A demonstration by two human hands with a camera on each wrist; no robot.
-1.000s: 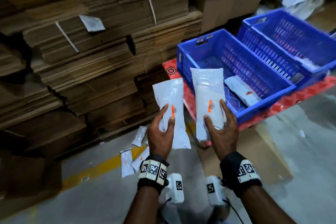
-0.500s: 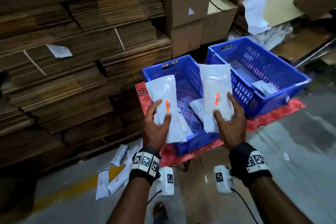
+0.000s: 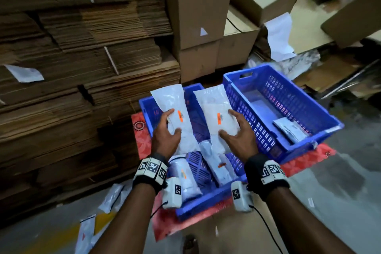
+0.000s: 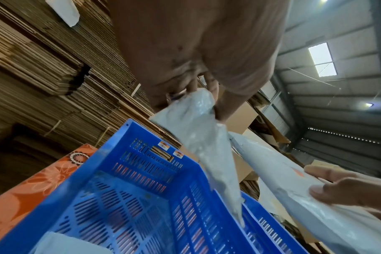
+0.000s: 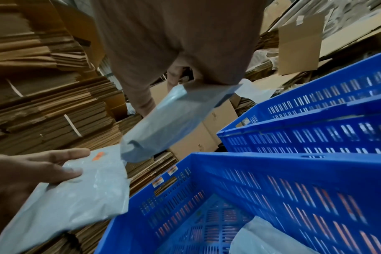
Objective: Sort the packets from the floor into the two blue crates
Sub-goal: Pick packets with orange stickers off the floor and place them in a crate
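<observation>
Head | L grip [image 3: 167, 133] pinches packet [image 3: 175, 117] | R grip [image 3: 237, 132] pinches 2nd packet [image 3: 216, 113], over near crate [image 3: 206, 202]

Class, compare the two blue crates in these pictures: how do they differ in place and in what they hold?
The near crate sits right below the hands; the far crate stands beside it to the right and further off. The near crate holds several white packets; the far crate shows only one packet at its near end, its floor mostly bare. Both are blue, slotted plastic, standing on the red patterned mat.
</observation>
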